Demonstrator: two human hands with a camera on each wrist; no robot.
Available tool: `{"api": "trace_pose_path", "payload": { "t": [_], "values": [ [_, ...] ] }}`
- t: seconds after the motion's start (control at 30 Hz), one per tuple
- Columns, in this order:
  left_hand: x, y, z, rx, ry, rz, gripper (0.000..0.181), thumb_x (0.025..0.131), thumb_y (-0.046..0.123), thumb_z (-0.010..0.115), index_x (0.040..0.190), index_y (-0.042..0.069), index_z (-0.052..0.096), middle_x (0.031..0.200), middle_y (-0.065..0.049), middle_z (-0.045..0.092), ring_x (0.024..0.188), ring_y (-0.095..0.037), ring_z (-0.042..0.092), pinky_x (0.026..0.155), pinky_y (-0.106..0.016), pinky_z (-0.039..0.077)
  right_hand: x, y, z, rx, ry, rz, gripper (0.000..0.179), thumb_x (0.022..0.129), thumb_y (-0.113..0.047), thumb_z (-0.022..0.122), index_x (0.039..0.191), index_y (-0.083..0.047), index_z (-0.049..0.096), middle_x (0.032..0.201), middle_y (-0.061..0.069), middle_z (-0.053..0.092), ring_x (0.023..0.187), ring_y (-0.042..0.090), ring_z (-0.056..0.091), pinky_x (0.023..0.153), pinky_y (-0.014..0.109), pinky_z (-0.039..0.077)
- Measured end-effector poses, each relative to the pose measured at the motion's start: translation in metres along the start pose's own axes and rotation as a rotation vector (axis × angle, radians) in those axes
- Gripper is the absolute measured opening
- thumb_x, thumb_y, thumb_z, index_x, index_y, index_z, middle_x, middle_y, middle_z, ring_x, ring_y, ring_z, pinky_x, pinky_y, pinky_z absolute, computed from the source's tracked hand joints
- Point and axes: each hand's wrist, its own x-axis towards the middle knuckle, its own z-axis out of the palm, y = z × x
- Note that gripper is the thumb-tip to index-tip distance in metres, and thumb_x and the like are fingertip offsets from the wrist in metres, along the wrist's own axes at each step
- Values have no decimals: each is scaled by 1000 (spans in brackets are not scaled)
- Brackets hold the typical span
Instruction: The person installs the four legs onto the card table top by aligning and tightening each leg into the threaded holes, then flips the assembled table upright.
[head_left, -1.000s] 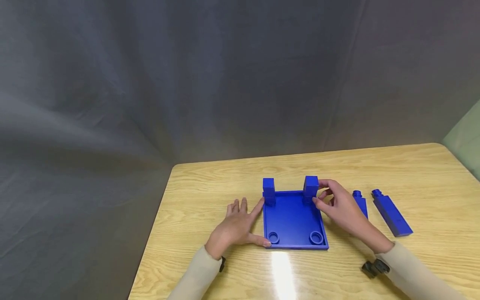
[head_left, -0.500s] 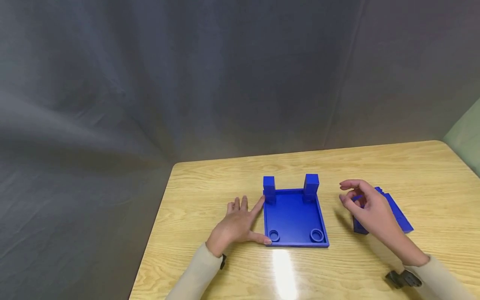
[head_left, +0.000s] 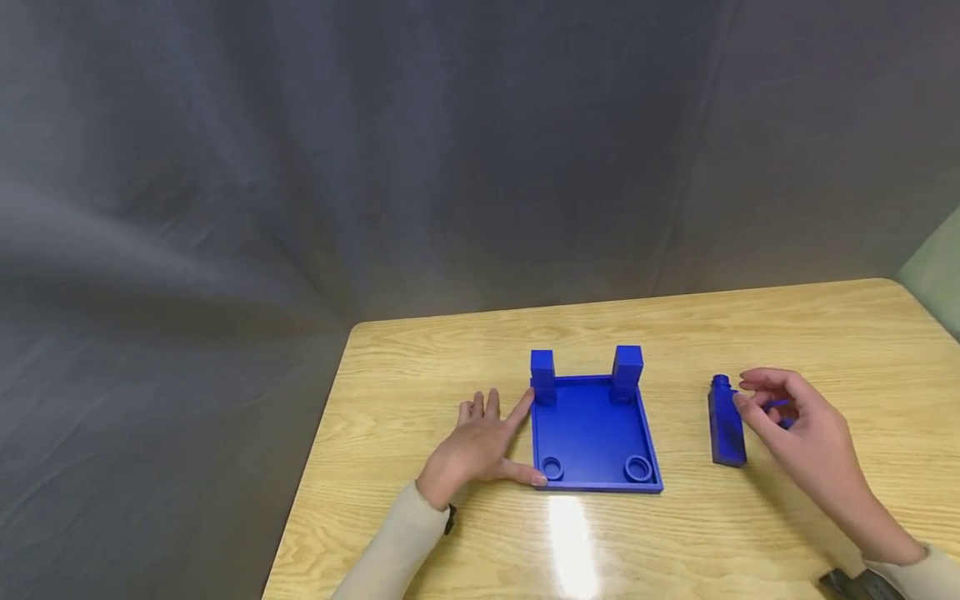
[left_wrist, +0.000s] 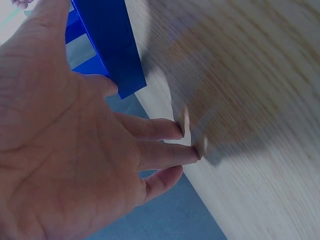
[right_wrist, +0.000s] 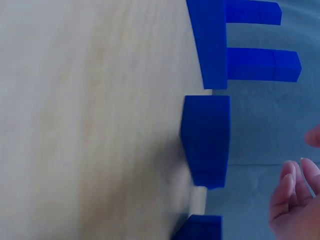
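A square blue tray [head_left: 588, 437] with a raised rim lies on the table. Two blue square posts, the left post [head_left: 542, 373] and the right post [head_left: 627, 371], stand upright at its far corners, and round sockets show at its near corners. My left hand [head_left: 480, 446] is spread beside the tray, thumb and index fingertips against its left edge. To the tray's right lies a loose blue post [head_left: 727, 425] with a threaded end. Over a second loose post [right_wrist: 200, 230], mostly hidden in the head view, hovers my right hand [head_left: 810, 442], its fingers bent loosely around nothing.
The wooden table [head_left: 420, 367] ends at a far edge in front of a dark grey curtain [head_left: 480, 167]. A bright glare lies on the table in front of the tray.
My right hand has let go of the upright post at the tray's far right corner and moved right, past the nearer loose post to the farther one. The left hand stays at the tray.
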Motion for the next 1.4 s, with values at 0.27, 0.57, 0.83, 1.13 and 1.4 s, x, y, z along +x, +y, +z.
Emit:
{"api": "trace_pose_path", "payload": {
  "t": [0.27, 0.57, 0.83, 1.13, 1.4],
  "values": [
    [1, 2, 0, 11, -13, -8, 132, 82, 86, 71, 177, 31, -1, 172, -38, 17, 157, -59, 20, 127, -68, 15, -9, 24, -27, -12, 22, 118, 25, 103, -11, 78, 125, -7, 68, 109, -23, 64, 97, -4, 57, 77, 5, 44],
    [1, 1, 0, 12, -1, 0, 132, 82, 86, 71, 178, 30, 0, 172, -38, 17, 156, -60, 20, 126, -69, 16, -19, 45, -35, -54, -32, 236, 42, 103, -16, 79, 133, 7, 60, 111, -29, 56, 96, -16, 49, 74, 2, 42],
    [2, 2, -2, 25, -5, -2, 132, 82, 87, 71, 177, 31, -1, 172, -38, 18, 156, -60, 21, 126, -68, 17, -25, 52, -39, -131, -56, 302, 58, 103, -15, 79, 141, 17, 50, 114, 14, 66, 88, -21, 42, 69, 2, 41],
    [0, 2, -1, 29, -4, -1, 132, 82, 86, 72, 178, 30, 0, 171, -39, 18, 156, -60, 22, 126, -67, 18, -24, 61, -49, -275, -191, 288, 64, 98, -19, 83, 133, 23, 50, 102, 30, 66, 75, -6, 48, 60, 19, 41],
    [1, 2, -2, 40, -4, 1, 132, 82, 86, 71, 178, 29, 1, 171, -39, 20, 156, -59, 24, 125, -67, 20, -15, 65, -57, -354, -306, 315, 50, 105, -22, 73, 116, 23, 55, 86, 17, 64, 75, 27, 56, 58, 31, 40]
  ]
}}
